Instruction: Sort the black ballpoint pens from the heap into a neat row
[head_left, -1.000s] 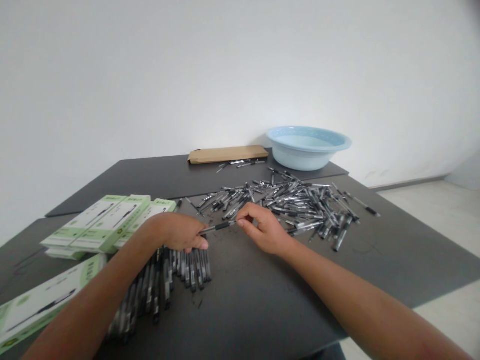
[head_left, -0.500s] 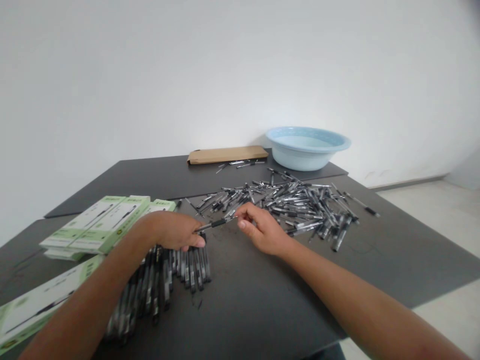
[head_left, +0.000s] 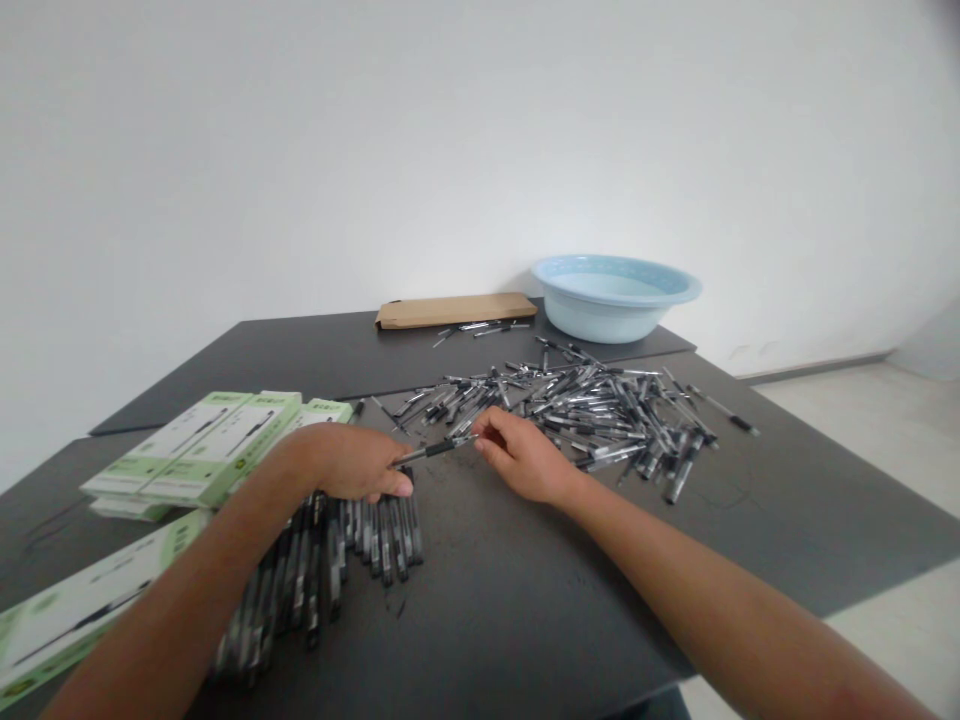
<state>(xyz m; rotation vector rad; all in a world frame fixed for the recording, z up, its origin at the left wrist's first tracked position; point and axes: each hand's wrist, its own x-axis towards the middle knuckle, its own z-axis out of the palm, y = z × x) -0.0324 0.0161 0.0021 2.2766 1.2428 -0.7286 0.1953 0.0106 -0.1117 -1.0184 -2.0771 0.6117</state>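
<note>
A clear pen with a black grip (head_left: 437, 449) spans the gap between my hands, nearly level above the table. My left hand (head_left: 356, 463) is closed round its barrel end. At the pen's tip, my right hand (head_left: 519, 455) is closed with thumb and forefinger pinched together; whether a small part sits between them is too fine to see. Below my left hand lie rows of similar pens (head_left: 311, 570) side by side, partly hidden by my forearm. Beyond my right hand spreads a loose heap of pens (head_left: 600, 405), pointing every way.
Green and white pen boxes (head_left: 217, 440) are stacked at the left, with another box (head_left: 97, 600) nearer me. At the back stand a flat brown cardboard piece (head_left: 455, 310) and a light blue basin (head_left: 611, 312). A few thin rods (head_left: 487, 328) lie before the cardboard on the dark table (head_left: 525, 600).
Almost nothing differs. My right fingers have shifted very slightly at the pen's tip; my left hand keeps its hold in the same place.
</note>
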